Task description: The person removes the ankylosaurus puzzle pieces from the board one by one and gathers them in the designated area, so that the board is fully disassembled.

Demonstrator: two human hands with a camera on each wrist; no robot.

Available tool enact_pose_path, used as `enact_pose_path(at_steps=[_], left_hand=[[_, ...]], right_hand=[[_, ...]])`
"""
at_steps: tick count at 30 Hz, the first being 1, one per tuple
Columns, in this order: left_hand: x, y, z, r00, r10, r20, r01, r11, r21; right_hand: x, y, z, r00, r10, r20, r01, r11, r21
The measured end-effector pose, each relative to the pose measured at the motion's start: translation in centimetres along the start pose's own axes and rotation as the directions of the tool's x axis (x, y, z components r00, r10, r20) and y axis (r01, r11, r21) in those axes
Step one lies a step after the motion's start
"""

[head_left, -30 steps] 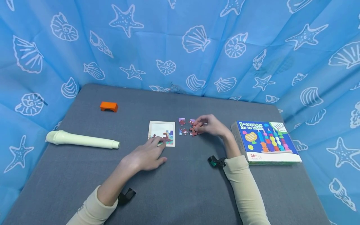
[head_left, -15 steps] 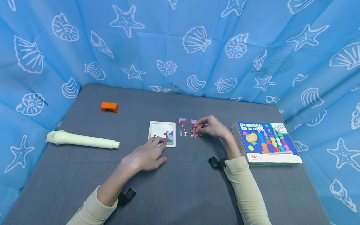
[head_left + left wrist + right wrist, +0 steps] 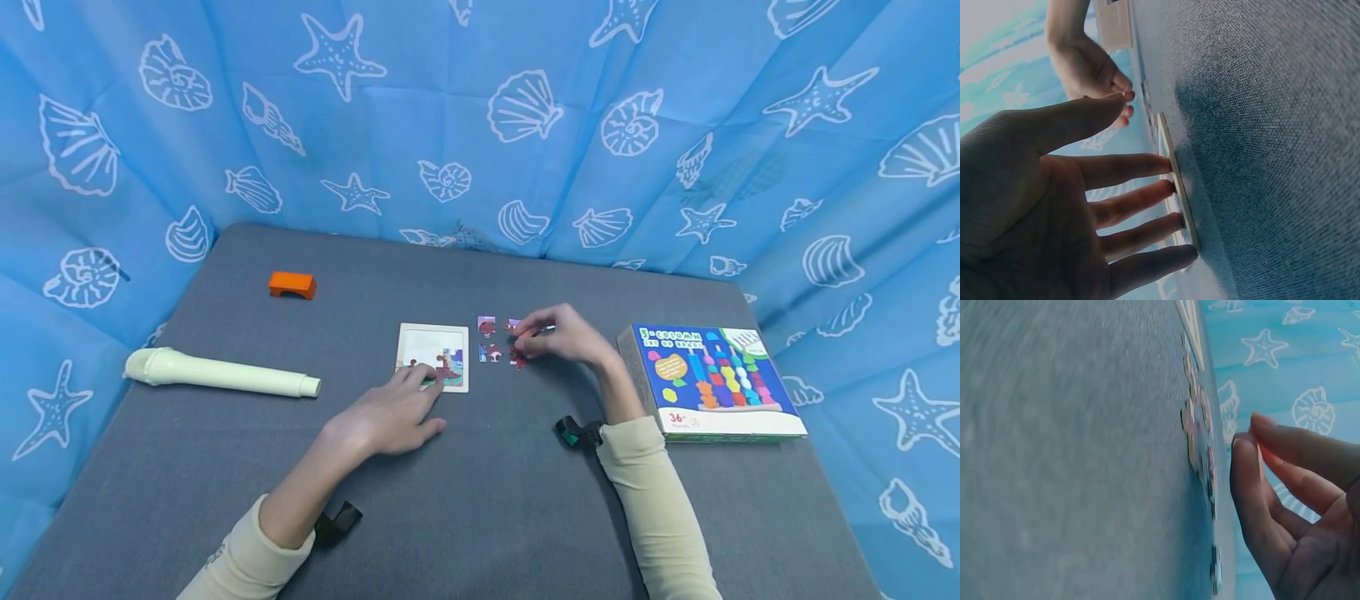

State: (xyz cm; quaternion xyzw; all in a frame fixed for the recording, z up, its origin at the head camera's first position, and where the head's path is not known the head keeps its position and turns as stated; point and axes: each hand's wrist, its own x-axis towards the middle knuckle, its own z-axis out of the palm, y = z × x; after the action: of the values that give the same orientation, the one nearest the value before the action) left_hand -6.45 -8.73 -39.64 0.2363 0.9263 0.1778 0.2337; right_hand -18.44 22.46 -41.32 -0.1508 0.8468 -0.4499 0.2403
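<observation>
My left hand [image 3: 393,412] rests its fingertips on the near side of a small wooden puzzle tray [image 3: 401,337]. In the left wrist view its fingers reach fairly straight to the tray edge [image 3: 1175,156]. Several jigsaw pieces [image 3: 452,363] sit inside the tray, partly covered by the hand. Over the loose jigsaw pieces to the right hovers my right hand [image 3: 558,333], its thumb and index fingertips close together. The right wrist view shows no piece between those fingertips; the loose pieces [image 3: 1191,434] lie flat on the table below. A reddish piece [image 3: 517,362] is partly hidden under the hand.
A boxed bead set [image 3: 716,379] lies at the right. On the left are a pale toy microphone [image 3: 225,373] and an orange arch block [image 3: 292,284]. A blue shell-patterned curtain [image 3: 480,125] hangs behind the grey table [image 3: 480,517].
My right fingers shift slightly over the reddish piece, which first moves a little toward me and is now more covered. The left hand stays on the tray.
</observation>
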Motion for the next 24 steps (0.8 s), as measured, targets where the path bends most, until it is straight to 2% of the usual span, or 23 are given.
enact_pose_path(at_steps=[6,24], left_hand=[[0.2,0.0,0.1,1.000,-0.003,0.003,0.003,1.000,0.009],[0.5,-0.2,0.2,1.000,-0.010,0.023,0.011,1.000,-0.006]], right_hand=[[0.4,-0.6,1.0,0.998,-0.062,0.030,0.061,0.998,0.029],[3.6,-3.4,5.4,0.976,-0.115,0.183,0.108,0.993,0.046]])
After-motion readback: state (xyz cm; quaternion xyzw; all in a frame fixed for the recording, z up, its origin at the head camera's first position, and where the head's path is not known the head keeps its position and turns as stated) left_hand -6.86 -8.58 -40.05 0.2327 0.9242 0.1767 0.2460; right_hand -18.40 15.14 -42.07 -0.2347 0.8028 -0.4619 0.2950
